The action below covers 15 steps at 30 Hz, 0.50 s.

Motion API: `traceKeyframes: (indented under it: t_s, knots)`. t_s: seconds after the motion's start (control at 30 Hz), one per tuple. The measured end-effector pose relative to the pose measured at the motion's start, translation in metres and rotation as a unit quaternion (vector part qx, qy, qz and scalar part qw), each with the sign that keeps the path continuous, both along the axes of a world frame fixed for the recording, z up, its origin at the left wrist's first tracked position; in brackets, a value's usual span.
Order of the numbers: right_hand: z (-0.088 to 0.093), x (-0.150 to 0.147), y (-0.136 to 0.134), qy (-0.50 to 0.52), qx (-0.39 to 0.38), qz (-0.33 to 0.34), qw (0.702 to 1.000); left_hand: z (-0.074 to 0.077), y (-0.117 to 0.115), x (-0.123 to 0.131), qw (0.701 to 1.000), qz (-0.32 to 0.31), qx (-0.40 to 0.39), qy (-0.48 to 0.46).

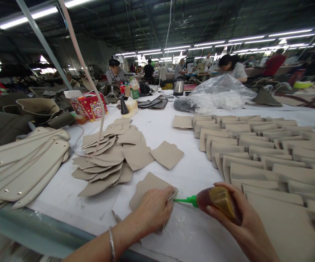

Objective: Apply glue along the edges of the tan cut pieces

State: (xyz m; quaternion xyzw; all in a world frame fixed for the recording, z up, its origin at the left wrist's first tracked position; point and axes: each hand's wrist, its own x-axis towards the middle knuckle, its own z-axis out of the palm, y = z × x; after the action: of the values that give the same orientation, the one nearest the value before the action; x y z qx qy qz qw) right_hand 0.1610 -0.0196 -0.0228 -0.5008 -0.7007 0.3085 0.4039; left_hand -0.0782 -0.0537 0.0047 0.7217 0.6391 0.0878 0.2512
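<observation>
My left hand (157,207) is closed on a beige leather piece (146,187) lying on the white table, lifting its right edge a little. In my right hand (244,214) is a squeeze glue bottle (210,202) with amber contents and a green nozzle. The nozzle's tip points left and meets or nearly meets the raised edge of the piece; I cannot tell if it touches. Just beyond lies another single beige piece (168,154). A loose heap of similar pieces (105,156) spreads to the left of it.
Overlapping rows of folded beige pieces (244,156) cover the right side. Long cream straps with snaps (34,171) lie at left. A hanging hose (85,69) reaches the heap. Farther back are a red box (90,105), a plastic bag (219,92), a kettle (178,88) and several people.
</observation>
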Motion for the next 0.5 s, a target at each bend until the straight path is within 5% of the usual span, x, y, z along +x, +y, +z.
traceKeyframes:
  t_s: [0.5]
  knots:
    - [-0.0074,0.0024,0.0041,0.009,0.011,-0.025,1.0,-0.0022,-0.0004,-0.0001,1.0,0.002,-0.001,0.005]
